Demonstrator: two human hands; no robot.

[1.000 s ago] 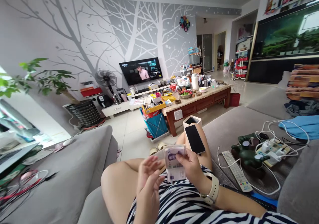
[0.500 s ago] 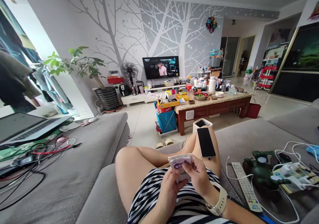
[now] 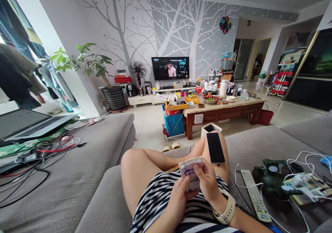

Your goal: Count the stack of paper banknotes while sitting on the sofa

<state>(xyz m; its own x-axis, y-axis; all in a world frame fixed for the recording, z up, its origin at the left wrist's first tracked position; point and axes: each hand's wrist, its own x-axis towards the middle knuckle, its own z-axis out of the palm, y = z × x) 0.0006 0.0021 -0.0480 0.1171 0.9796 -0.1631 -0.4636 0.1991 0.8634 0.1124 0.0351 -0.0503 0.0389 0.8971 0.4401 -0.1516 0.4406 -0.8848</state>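
Note:
A stack of banknotes is held upright above my lap, the top note purple with a portrait and a 5 on it. My left hand grips the lower left part, its thumb on the front. From the right, my right hand is closed on the stack, thumb pressed against the face near the upper edge. The fingers behind the notes are partly hidden. A light watch circles my right wrist. A dark-screened smartphone rests on my leg, just beyond the right hand.
On the sofa to my right lie a remote control, a dark green figure-like object and a power strip with white cables. At left are a laptop and tangled cables. A cluttered coffee table stands ahead.
Both hands and the banknotes have shifted slightly right and up. My right thumb now sits higher on the front note, so more of its face shows. The head view has tilted a little.

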